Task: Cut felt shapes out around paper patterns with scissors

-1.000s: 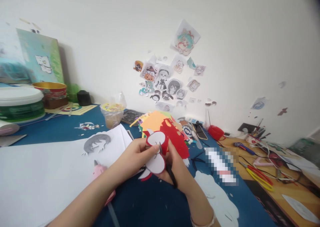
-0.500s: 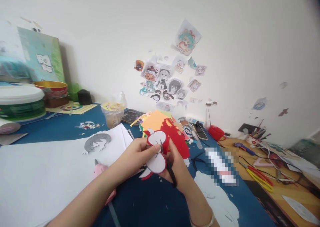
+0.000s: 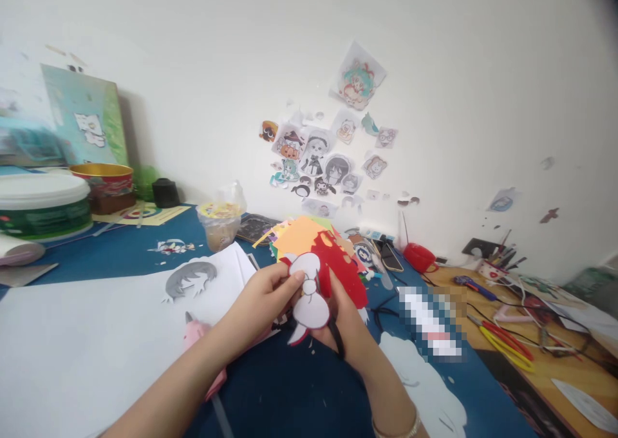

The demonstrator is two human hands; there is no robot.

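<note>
My left hand (image 3: 263,303) pinches a white bow-shaped paper cutout with a red edge (image 3: 309,299), held up over the blue table (image 3: 290,393). My right hand (image 3: 345,322) is closed around small black-handled scissors (image 3: 333,335), whose blades point up into the cutout. A red paper piece (image 3: 340,267) stands right behind the cutout, in front of a stack of coloured paper (image 3: 299,232).
White sheets with a grey hair cutout (image 3: 188,278) lie to the left, and a pink tool (image 3: 197,335) shows beside my left forearm. A plastic cup (image 3: 219,222), tubs (image 3: 43,203), a phone (image 3: 389,254), red-yellow pliers (image 3: 506,341) and white paper scraps (image 3: 420,380) surround the work.
The cutout has been turned a little in my left hand, so more of its white face shows. Both hands have shifted slightly to the right.
</note>
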